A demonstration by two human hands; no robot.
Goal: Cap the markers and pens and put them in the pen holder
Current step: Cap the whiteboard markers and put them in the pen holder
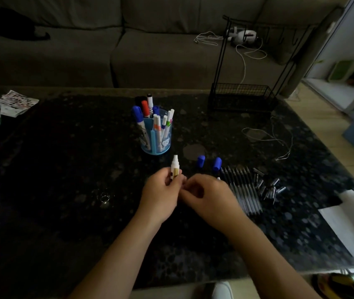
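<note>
One white marker stands nearly upright in the left grip.

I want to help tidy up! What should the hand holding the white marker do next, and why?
Probably carry the white marker to the blue pen holder and drop it in. The left hand grips it upright, and its top looks capped, though the dim light leaves that unsure. The holder stands just beyond, already holding other markers.
</note>
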